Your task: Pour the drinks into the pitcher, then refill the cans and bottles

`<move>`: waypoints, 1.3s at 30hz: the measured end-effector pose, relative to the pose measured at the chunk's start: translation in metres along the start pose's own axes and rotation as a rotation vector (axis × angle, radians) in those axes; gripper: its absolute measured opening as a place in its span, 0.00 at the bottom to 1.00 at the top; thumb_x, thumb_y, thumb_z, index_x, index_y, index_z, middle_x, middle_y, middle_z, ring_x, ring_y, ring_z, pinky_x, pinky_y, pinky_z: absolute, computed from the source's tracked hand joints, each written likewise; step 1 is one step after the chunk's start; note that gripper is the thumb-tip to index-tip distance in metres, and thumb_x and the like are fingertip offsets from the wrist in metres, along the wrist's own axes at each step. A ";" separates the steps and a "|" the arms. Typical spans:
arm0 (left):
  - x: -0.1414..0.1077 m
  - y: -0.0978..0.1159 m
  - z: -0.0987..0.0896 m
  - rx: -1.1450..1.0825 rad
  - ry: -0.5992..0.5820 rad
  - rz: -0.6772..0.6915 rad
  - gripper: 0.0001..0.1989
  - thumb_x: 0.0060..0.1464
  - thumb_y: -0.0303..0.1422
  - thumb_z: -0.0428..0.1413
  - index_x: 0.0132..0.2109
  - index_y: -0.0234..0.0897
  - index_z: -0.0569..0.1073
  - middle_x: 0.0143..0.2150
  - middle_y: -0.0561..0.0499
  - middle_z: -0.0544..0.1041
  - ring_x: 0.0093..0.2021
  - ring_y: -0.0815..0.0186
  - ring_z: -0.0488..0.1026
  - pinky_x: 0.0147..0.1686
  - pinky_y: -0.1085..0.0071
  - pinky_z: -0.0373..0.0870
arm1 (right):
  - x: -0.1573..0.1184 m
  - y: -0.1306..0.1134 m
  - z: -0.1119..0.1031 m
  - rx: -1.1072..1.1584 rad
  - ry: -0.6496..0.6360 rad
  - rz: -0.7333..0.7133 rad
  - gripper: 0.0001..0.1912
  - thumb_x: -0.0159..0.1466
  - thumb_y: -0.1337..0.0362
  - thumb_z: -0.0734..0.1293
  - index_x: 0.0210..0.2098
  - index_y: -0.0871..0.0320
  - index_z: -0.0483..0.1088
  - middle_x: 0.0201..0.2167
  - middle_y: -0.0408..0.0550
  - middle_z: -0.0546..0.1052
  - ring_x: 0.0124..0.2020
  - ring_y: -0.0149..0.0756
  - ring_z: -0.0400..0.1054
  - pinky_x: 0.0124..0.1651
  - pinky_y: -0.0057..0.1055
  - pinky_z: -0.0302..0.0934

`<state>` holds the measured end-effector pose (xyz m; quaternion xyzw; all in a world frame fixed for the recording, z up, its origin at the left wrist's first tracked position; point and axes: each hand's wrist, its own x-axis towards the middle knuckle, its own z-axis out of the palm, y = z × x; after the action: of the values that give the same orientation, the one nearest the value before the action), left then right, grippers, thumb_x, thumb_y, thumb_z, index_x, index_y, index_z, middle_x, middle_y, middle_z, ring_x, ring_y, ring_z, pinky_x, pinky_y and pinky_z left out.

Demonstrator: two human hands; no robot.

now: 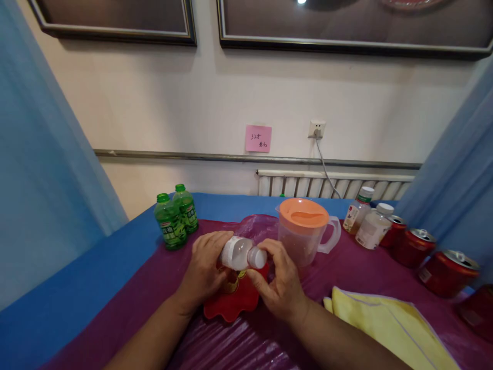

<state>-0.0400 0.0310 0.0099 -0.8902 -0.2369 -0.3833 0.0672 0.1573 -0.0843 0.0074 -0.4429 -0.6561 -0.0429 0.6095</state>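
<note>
A clear plastic bottle [239, 252] with a white label is held tilted, its neck toward the right, in front of me. My left hand [208, 262] is wrapped round the bottle's body. The fingers and thumb of my right hand [281, 280] pinch the whitish bottle cap [257, 257], which sits at the neck. Below the bottle lies a red scalloped mat [231, 304] with a yellow design, partly hidden by my hands. Just behind my right hand stands a translucent pitcher [296, 239] with an orange lid [303, 213] and a handle on its right.
Two green bottles [170, 223] stand at the back left. On the right are two white-capped bottles [373, 228] and several red cans [449, 275]. A folded yellow cloth [385, 318] lies at the front right on the purple plastic sheet [154, 298]. Behind the table is a radiator [300, 185].
</note>
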 end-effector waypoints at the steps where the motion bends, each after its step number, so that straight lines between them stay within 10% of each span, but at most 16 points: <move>1: 0.000 -0.001 0.000 0.008 0.017 -0.013 0.29 0.56 0.38 0.60 0.64 0.39 0.66 0.58 0.40 0.76 0.58 0.49 0.71 0.59 0.52 0.63 | 0.001 0.001 0.000 -0.010 0.002 0.022 0.20 0.67 0.60 0.68 0.56 0.55 0.63 0.47 0.53 0.73 0.47 0.42 0.71 0.48 0.40 0.70; 39: 0.000 -0.006 0.004 0.058 0.002 -0.063 0.29 0.54 0.38 0.61 0.62 0.43 0.66 0.57 0.43 0.73 0.57 0.50 0.69 0.59 0.54 0.60 | 0.006 0.015 -0.005 -0.290 -0.061 -0.230 0.17 0.71 0.63 0.62 0.58 0.61 0.66 0.48 0.58 0.78 0.47 0.46 0.71 0.47 0.43 0.66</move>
<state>-0.0403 0.0380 0.0067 -0.8795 -0.2759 -0.3792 0.0809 0.1717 -0.0753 0.0063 -0.4492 -0.7075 -0.1933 0.5102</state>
